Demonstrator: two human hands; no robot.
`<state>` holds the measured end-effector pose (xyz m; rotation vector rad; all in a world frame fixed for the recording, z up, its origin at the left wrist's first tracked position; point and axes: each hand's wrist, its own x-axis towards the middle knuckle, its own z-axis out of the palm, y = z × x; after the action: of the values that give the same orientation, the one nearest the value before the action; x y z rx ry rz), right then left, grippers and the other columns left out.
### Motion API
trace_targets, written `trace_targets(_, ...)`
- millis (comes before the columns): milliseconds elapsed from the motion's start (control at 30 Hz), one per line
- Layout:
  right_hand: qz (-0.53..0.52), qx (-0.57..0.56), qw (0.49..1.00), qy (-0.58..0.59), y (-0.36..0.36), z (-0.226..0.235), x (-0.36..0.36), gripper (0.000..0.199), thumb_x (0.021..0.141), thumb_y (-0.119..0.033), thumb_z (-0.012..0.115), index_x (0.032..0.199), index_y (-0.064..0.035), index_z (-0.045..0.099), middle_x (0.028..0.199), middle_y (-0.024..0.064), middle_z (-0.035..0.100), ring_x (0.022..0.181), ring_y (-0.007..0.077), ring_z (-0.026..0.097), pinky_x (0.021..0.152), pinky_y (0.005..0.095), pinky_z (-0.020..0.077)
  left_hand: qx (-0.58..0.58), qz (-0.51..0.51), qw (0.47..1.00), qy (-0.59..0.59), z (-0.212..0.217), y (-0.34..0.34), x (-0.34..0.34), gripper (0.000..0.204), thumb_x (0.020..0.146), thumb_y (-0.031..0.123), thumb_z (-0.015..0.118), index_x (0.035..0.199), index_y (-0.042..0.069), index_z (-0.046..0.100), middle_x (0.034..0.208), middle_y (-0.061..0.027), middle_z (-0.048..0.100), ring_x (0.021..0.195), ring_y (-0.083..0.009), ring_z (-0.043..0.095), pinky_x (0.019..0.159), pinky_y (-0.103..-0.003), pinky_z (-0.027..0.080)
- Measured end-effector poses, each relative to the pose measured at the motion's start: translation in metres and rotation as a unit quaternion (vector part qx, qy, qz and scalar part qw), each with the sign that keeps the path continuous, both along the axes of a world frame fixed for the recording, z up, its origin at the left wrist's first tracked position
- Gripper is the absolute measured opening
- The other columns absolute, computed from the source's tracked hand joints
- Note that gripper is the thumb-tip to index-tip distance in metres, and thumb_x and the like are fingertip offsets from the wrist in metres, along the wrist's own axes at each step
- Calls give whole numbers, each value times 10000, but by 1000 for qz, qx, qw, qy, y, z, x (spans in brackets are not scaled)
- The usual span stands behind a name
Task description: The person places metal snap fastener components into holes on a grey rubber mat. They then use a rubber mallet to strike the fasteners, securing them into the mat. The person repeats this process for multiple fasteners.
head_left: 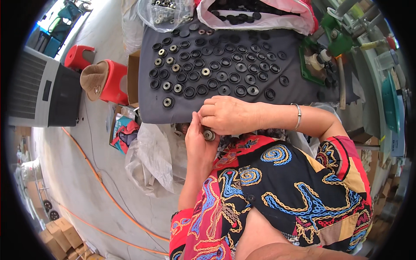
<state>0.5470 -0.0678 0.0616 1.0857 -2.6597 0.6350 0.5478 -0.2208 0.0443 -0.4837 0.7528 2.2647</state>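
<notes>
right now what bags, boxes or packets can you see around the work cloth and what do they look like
Clear plastic bag: top edge of the grey cloth, holding small metal parts.
Pink and white bag: top right of the cloth, open, full of black round parts.
Crumpled clear plastic bag: floor, left of the left hand.
Colourful packet: floor under the cloth's left corner, red and teal.
Brown cardboard boxes: floor, lower left.

Left hand (200,145) and right hand (227,115) touching, fingers curled

Rows of black round caps (216,65) crowd the grey worktop (147,108); only its near edge strip lies bare. A green press (323,52) blocks the right side.
</notes>
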Motion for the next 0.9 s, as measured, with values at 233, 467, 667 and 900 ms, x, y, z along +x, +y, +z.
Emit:
trace_targets(233, -151, -55, 986, 41, 44, 28, -55, 186, 709, -109, 665, 873, -31, 626, 843, 117, 601, 754, 273, 602, 676, 368, 507, 115, -25, 992, 46, -15, -7, -7, 457, 1021, 352, 335, 1189, -44, 490, 1167, -226, 585, 1089, -382, 586, 920, -458, 510)
trace_targets(467, -299, 70, 952, -7, 95, 14, -112, 202, 758, -121, 640, 926, -9, 649, 874, 123, 611, 798, 284, 617, 737, 372, 495, 131, -5, 990, 42, -20, -20, -8, 410, 1028, 290, 329, 1142, -54, 520, 1054, -209, 617, 1022, -369, 617, 874, -423, 539)
trace_targets(667, -294, 93, 951, -27, 96, 5, -120, 202, 763, -127, 640, 924, -6, 653, 870, 134, 607, 828, 310, 610, 744, 398, 485, 134, 5, 990, 35, -26, -23, -10, 392, 1018, 281, 360, 1135, -56, 525, 1022, -210, 630, 977, -363, 641, 817, -424, 576)
trace_targets(900, -273, 166, 948, -6, 91, 7, -129, 148, 705, -107, 623, 798, 3, 652, 836, 194, 636, 819, 349, 636, 748, 440, 506, 136, -3, 990, 44, -24, -22, -12, 386, 1016, 279, 365, 1131, -53, 527, 1017, -209, 631, 969, -356, 644, 812, -422, 577)
